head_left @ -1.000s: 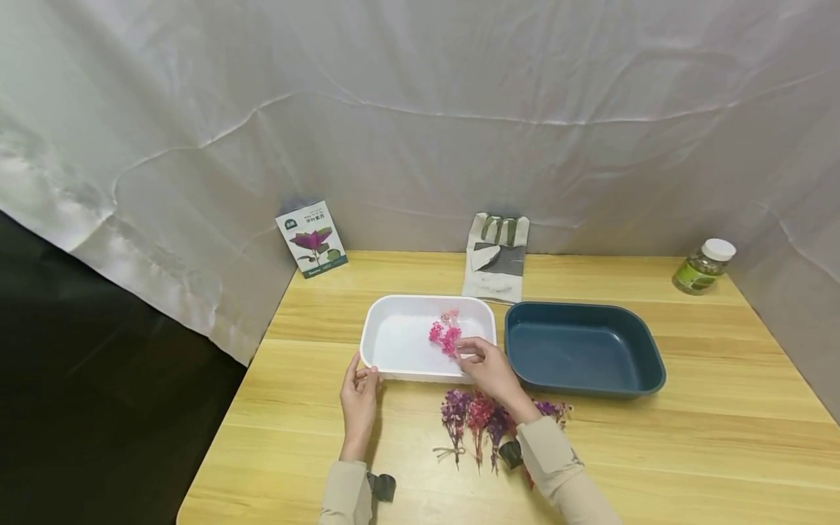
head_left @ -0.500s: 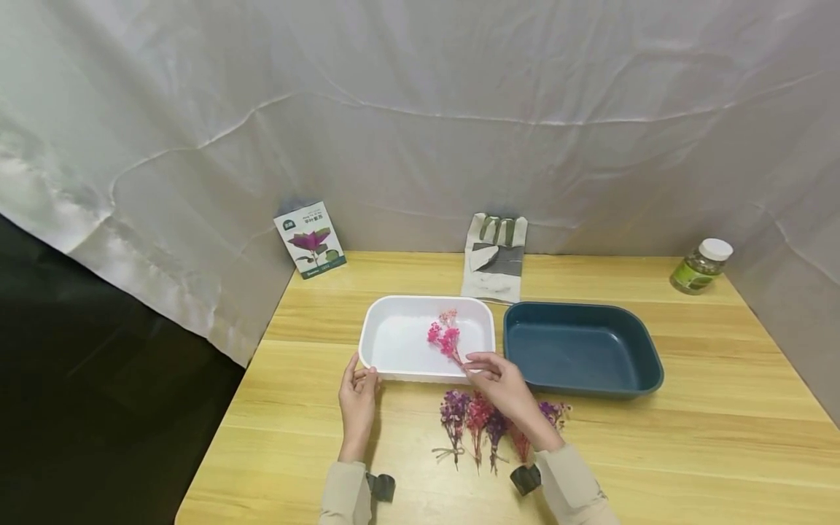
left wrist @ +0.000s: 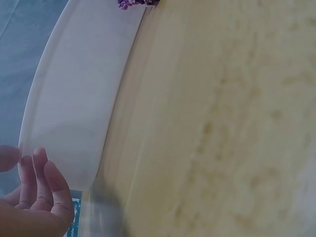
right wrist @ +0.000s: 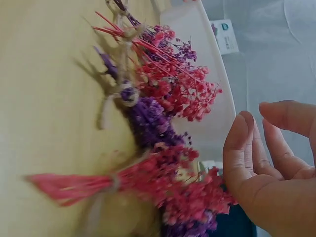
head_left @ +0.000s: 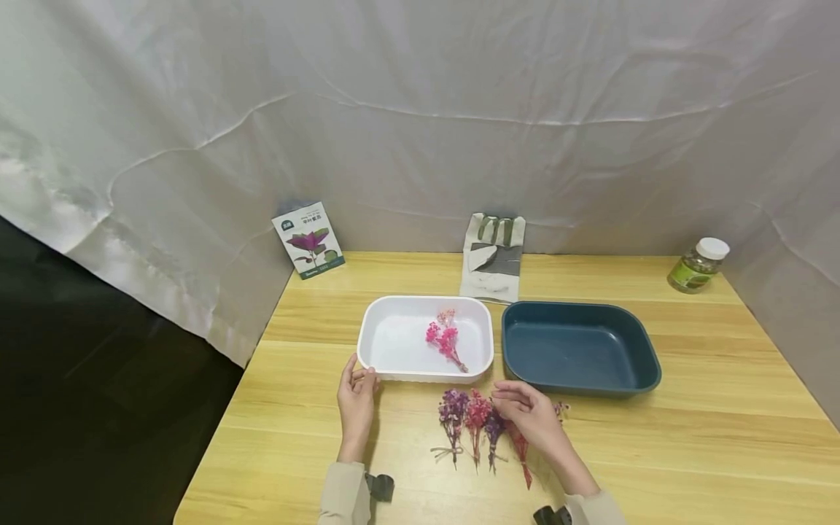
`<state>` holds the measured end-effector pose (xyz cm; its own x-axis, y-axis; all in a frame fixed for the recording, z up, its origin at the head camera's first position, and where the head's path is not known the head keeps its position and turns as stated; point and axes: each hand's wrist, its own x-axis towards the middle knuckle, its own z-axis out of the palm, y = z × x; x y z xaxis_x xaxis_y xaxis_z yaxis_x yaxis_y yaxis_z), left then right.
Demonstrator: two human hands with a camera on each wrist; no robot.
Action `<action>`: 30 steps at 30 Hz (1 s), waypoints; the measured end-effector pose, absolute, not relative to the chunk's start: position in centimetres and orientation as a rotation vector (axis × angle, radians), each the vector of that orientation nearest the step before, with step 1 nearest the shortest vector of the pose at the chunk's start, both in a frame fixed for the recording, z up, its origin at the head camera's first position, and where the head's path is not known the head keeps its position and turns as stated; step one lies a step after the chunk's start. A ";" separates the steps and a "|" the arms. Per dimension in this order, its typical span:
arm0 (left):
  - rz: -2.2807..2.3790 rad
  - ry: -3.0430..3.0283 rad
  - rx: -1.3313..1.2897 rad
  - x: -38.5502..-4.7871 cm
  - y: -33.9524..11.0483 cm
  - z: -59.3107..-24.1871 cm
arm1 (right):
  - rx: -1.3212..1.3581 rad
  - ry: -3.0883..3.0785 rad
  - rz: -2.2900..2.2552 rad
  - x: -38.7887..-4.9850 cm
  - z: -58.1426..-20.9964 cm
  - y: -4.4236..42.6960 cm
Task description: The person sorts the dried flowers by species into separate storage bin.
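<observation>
Dried flower bunches (head_left: 477, 413) nearest, in a row on the tabletop (head_left: 302, 408), just in front of the white tray (head_left: 397, 346). Right hand (head_left: 530, 417) over the row, thumb apart from fingers, holding nothing; left hand (head_left: 356, 403) with thumb and fingers about the tray's near left corner. Probably best to pinch a bunch by its tied stems, sparing brittle-looking blooms. Inside the white tray, pink flowers (head_left: 447, 340), stems toward the near right. Beside it, a dark blue tray (head_left: 571, 355), no flowers visible inside. Farther off, a lidded jar (head_left: 692, 275), contents unclear.

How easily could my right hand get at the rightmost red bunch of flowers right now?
Quite easily, it seems, yes: your right hand holds nothing and is close by the red bunch, and nothing appears to cover its stems.
</observation>
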<state>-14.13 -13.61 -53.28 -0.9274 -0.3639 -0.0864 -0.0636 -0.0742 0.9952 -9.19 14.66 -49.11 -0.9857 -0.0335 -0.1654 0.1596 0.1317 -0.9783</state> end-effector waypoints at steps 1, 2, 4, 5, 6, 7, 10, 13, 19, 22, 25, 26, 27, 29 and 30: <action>-2.110 -1.981 0.468 -14.1 -13.6 -53.3 | 0.139 2.240 -1.995 -8.8 -49.2 14.8; -2.112 -1.979 0.468 -14.1 -13.6 -53.3 | 0.154 2.236 -2.010 -8.5 -49.3 15.0; -2.110 -1.979 0.466 -14.1 -13.6 -53.3 | 0.198 2.218 -2.034 -7.9 -49.4 15.4; -2.108 -1.980 0.465 -14.1 -13.6 -53.3 | 0.224 2.209 -2.047 -7.5 -49.4 15.5; -2.107 -1.980 0.465 -14.1 -13.6 -53.3 | 0.270 2.205 -2.048 -7.2 -49.4 15.7; -2.107 -1.979 0.464 -14.1 -13.6 -53.3 | 0.336 2.186 -2.047 -6.9 -49.4 15.8; -2.106 -1.978 0.462 -14.0 -13.6 -53.3 | 0.452 2.160 -2.012 -6.0 -49.5 16.4; -2.100 -1.983 0.457 -14.1 -13.6 -53.4 | 0.534 2.134 -1.973 -5.1 -49.7 16.9; -2.086 -1.994 0.442 -14.0 -13.6 -53.4 | 0.614 2.106 -1.970 -3.5 -50.8 17.5; -2.090 -1.990 0.437 -13.9 -13.6 -53.3 | 0.643 2.091 -1.981 -3.0 -51.3 17.6; -2.092 -1.990 0.437 -13.9 -13.6 -53.3 | 0.654 2.105 -1.965 -2.6 -51.6 17.7; -2.092 -1.991 0.437 -13.9 -13.6 -53.4 | 0.653 2.117 -1.950 -2.6 -51.6 17.7; -2.091 -1.991 0.439 -13.9 -13.6 -53.4 | 0.650 2.129 -1.941 -2.5 -51.7 17.7; -2.091 -1.990 0.439 -13.9 -13.6 -53.4 | 0.637 2.162 -1.913 -2.4 -51.8 17.7; -2.092 -1.987 0.440 -13.9 -13.6 -53.4 | 0.623 2.179 -1.905 -2.4 -51.9 17.7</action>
<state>-13.93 -13.59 -53.40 -0.9304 -0.3612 -0.0632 -0.0445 -0.0600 0.9972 -2.41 17.69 -51.90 -0.8957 0.1914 -0.4015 0.4234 0.0908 -0.9014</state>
